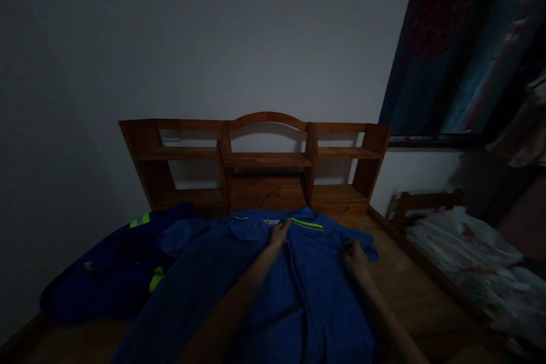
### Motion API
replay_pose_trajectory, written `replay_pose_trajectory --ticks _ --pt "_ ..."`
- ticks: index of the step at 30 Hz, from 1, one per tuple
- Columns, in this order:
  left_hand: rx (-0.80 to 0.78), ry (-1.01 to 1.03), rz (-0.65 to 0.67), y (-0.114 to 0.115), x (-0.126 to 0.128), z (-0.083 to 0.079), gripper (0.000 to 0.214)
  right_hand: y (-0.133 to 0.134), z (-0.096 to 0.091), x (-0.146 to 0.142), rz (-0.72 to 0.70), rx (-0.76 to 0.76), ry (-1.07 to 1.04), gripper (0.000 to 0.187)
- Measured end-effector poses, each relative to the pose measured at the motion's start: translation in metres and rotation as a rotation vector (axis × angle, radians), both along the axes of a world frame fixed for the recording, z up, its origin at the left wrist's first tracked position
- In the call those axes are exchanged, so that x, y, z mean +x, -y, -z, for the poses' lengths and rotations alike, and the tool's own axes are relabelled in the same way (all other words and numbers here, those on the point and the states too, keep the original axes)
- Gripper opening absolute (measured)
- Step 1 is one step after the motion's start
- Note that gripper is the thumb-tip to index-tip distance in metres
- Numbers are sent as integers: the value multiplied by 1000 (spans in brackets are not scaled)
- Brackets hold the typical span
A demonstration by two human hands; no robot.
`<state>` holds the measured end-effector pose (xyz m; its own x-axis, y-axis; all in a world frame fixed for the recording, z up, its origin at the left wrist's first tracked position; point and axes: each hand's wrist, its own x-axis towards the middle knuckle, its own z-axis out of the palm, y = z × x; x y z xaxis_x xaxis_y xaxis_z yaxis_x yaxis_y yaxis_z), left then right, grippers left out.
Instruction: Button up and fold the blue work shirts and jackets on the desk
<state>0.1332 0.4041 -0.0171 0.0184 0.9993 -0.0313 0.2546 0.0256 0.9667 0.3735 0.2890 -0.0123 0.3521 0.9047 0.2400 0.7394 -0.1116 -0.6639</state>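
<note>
A blue work shirt with a yellow-green reflective stripe lies spread out on a wooden bed board in front of me. My left hand rests flat on the shirt's chest near the collar, fingers stretched out. My right hand is closed in a pinch on the shirt's right shoulder or sleeve edge. The room is dim and fine detail is hard to make out.
A second dark blue garment with reflective strips lies bunched at the left. A wooden headboard shelf stands behind against the wall. White bedding lies on a neighbouring bed at the right, below a dark curtain.
</note>
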Motion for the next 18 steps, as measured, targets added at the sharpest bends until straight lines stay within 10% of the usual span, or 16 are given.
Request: replay_pose_trajectory --ticks 9,13,16,18 --pt "-50 42 -97 -49 -42 -9 49 -60 -55 31 56 87 344 37" --pt "-71 -17 -48 -51 -59 -4 41 9 -48 -12 -116 239 487 38" --pt "-114 -53 45 -43 -61 0 43 88 -5 -68 -384 99 508 40" --pt "-138 -63 144 -36 -58 1 43 126 25 -95 -301 -10 552 42"
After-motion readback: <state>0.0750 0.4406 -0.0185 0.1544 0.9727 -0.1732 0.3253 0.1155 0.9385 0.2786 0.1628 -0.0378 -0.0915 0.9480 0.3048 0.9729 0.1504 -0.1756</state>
